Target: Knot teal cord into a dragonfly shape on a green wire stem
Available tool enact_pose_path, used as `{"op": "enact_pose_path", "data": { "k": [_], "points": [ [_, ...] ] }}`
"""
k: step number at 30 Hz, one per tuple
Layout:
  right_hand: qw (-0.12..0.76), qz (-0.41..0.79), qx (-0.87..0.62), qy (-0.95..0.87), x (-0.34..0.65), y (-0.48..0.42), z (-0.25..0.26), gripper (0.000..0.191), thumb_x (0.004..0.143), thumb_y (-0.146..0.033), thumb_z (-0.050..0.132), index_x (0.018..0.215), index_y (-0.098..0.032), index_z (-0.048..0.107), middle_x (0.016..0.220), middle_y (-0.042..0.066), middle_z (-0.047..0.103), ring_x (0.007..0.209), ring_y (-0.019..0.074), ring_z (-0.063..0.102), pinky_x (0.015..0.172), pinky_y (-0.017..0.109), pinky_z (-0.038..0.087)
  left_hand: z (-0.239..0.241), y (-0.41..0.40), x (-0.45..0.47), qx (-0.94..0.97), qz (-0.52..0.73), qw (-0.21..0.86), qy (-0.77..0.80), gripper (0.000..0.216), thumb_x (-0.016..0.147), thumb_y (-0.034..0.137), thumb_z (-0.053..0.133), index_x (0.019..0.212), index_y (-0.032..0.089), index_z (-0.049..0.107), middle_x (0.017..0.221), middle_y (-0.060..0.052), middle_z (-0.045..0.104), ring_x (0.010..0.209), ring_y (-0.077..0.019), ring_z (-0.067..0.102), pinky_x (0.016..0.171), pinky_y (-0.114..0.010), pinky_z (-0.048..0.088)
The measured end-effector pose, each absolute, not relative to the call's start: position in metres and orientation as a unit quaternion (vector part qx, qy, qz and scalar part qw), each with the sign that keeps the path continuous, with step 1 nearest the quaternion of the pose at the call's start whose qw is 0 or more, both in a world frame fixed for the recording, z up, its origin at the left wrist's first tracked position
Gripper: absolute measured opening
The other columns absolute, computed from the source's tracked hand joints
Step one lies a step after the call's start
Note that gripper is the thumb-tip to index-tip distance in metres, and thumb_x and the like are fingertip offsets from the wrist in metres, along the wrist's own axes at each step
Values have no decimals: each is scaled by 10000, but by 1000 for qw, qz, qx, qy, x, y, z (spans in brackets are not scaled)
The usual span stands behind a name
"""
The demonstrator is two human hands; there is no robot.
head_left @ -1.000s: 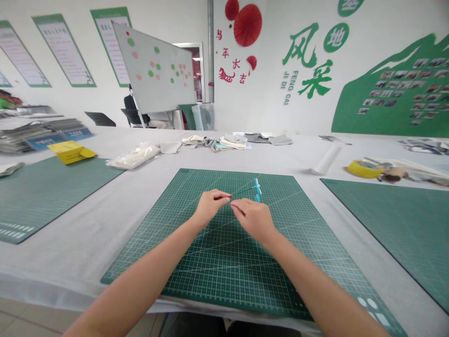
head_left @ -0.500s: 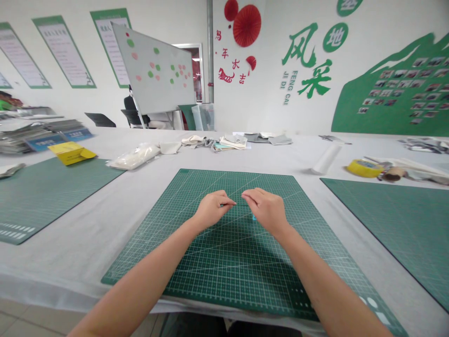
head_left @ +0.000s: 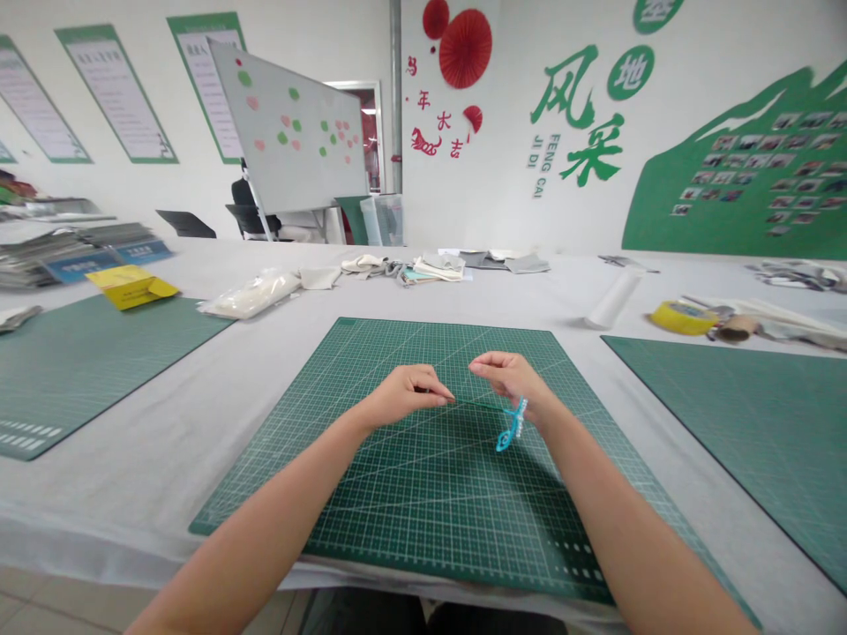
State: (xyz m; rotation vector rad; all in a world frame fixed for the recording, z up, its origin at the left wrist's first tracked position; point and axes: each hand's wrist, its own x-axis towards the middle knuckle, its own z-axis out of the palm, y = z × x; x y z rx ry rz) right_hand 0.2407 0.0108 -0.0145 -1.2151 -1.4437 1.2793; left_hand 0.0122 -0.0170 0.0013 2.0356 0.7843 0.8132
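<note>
Over on the green cutting mat [head_left: 423,503], the teal charm [head_left: 511,428] that poked up past the fingers a second ago now dangles from the pinched right hand [head_left: 513,379], while the left hand [head_left: 403,401] pinches something too fine to see.

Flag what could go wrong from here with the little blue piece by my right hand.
1. The small turquoise beaded ornament dangles free beside the right hand, above the green gridded cutting mat; it could swing and snag, or perhaps slide off.
2. The thin dark strand pinched in the left hand barely shows against the mat, so if a grip slips it may be hard to find again.
</note>
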Motion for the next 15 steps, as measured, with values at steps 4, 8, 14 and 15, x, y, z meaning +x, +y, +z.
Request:
{"op": "enact_pose_path", "data": {
  "k": [4,8,14,15],
  "points": [
    [402,530,-481,-571,236,11,-25,352,613,-456,727,766,-150,640,434,-105,328,381,41,220,383,208,147,1,-14,11,760,365,430,324,145,766,284,656,853,238,762,769,-46,610,772,-171,568,723,-287,441],
    [380,471,-474,-639,228,12,-33,281,658,-419,683,729,-148,661,471,-74,413,421,60,294,434,225,225,-5,-9,11,701,419,453,359,128,750,269,666,827,227,759,800,-42,622,783,-162,562,725,-283,427],
    [343,428,-468,-693,218,14,-42,149,667,-306,658,659,-159,679,546,-40,513,543,94,410,545,238,312,-11,-4,11,640,459,446,426,154,728,290,673,826,208,758,830,-46,635,684,-132,528,615,-266,389],
    [341,427,-468,-695,217,13,-42,141,673,-300,649,662,-162,681,552,-39,521,547,97,415,552,241,317,-11,-4,11,631,464,447,433,152,723,288,675,819,205,758,833,-47,639,658,-125,518,591,-263,379]
  ]
}}
